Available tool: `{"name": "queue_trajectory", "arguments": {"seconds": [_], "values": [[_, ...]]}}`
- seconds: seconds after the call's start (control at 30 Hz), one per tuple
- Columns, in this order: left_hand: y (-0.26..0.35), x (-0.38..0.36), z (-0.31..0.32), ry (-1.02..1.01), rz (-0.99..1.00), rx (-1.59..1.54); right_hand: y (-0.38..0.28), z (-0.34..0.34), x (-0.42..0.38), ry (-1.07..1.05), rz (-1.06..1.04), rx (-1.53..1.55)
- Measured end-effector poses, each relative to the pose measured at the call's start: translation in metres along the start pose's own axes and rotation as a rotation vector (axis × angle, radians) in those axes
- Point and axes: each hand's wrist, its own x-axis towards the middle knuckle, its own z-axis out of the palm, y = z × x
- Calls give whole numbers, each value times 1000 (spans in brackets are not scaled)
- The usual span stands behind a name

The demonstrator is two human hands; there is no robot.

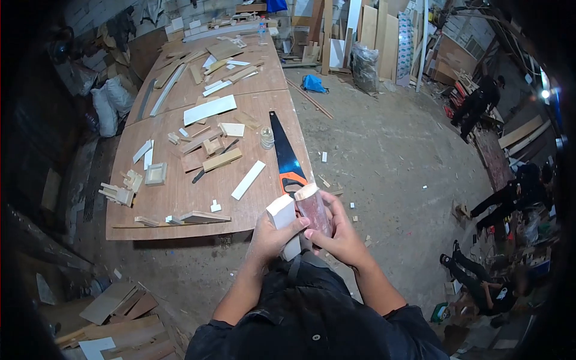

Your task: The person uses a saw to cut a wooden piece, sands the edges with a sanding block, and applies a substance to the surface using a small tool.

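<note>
My left hand [274, 238] is closed around a pale, light-coloured wooden block [282, 211] with an angled top end. In my right hand [343, 235] is a reddish-brown wooden piece [313, 213] with a rounded, bare-wood end. The two pieces are held upright side by side in front of my body, thumbs nearly meeting between them. Just beyond them a handsaw [284, 147] with an orange and black handle lies along the table's right edge. A glass jar [267, 138] stands beside its blade, and a white strip [248, 180] lies to the left.
The wooden table [252, 99] carries several offcuts, white boards and a small square frame [156, 174]. A blue bag [314, 84] and scraps lie on the floor. Several people, one a seated person [492, 294], are at the right. Boards [375, 27] lean at the back.
</note>
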Motion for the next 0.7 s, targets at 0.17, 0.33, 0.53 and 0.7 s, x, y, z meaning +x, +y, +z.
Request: {"name": "queue_trajectory", "arguments": {"seconds": [0.17,0.33,0.53,0.7], "values": [[-6,4,4,60,11,-3,26,-11,18,6,-473,-583],[2,12,16,28,42,78,18,-22,17,58,-305,-19],[-2,29,53,62,276,555,-26,-69,6,402,-548,-667],[8,31,84,5,281,678,-64,-99,-9,366,-689,-1100]]}}
